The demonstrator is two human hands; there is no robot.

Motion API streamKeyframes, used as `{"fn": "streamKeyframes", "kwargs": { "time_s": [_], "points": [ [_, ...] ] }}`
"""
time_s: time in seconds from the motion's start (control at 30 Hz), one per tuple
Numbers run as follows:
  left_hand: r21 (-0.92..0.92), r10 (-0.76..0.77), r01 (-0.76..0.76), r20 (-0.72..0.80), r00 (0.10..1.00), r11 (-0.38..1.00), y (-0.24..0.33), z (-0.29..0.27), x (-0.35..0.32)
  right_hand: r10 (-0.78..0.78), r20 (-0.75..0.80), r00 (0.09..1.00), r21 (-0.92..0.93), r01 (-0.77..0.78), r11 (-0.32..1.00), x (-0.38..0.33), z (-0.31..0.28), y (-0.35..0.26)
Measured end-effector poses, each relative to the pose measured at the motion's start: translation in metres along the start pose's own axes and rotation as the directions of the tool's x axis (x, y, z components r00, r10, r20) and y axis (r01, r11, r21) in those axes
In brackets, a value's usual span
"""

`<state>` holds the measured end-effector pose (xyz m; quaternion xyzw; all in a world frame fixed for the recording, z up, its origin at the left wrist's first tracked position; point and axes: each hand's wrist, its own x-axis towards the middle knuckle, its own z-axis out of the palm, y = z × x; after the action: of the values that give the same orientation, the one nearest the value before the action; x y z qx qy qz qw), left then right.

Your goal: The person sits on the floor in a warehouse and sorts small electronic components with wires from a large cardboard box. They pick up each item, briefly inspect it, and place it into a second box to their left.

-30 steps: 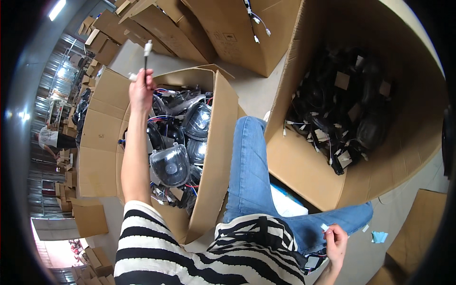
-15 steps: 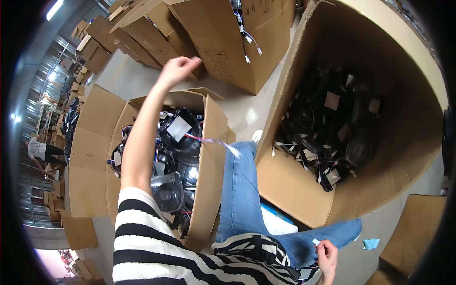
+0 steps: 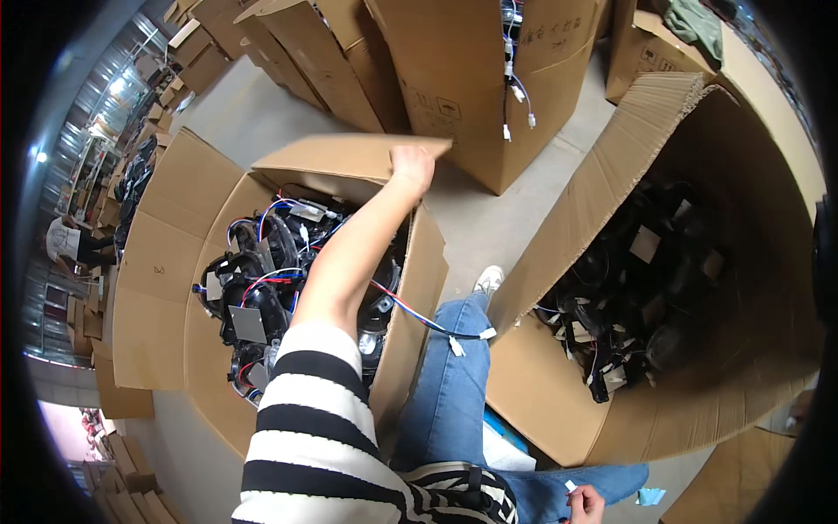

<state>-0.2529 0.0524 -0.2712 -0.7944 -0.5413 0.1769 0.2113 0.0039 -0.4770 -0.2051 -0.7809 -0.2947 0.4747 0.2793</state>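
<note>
My left hand (image 3: 412, 168) is closed on the corner of a cardboard flap (image 3: 340, 155) at the far side of the left carton (image 3: 421, 284). Black lamp housings (image 3: 256, 293) with coloured wires and pale labels fill that carton, partly hidden under my left forearm. A wire lead with white connectors (image 3: 456, 339) hangs over the carton's right side onto my leg. Low at the right, by my thigh, my right hand (image 3: 587, 505) pinches a small white piece (image 3: 571, 486), too small to name.
At the right stands a large open carton (image 3: 559, 410) with more dark housings (image 3: 646, 288) inside. Tall cartons (image 3: 489, 96) stand ahead, one with wires hanging out. A scrap of light-blue material (image 3: 650, 496) lies on the floor. Another person (image 3: 74, 240) stands far left.
My left hand has moved right and nearer, taking hold of the flap, which is now raised. The view has shifted. My right hand still pinches the white piece.
</note>
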Motion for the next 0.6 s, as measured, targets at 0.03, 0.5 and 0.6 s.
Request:
{"fn": "streamKeyframes", "kwargs": {
  "time_s": [0.03,0.5,0.6],
  "points": [
    [-0.171,-0.129,0.127,0.0,0.992,0.977,-0.013,-0.001,-0.003,-0.015,0.009,1.0,-0.044,0.015,0.999,0.003,0.001,0.003],
    [-0.914,-0.745,0.369,0.128,0.655,0.167,0.0,-0.004,-0.087,-0.16,0.035,0.986,-0.072,0.162,0.984,-0.001,-0.011,0.021],
    [-0.945,-0.71,0.296,0.111,0.696,0.142,-0.003,0.0,-0.097,-0.187,0.028,0.982,-0.063,0.188,0.98,-0.003,-0.011,0.022]
  ]
}}
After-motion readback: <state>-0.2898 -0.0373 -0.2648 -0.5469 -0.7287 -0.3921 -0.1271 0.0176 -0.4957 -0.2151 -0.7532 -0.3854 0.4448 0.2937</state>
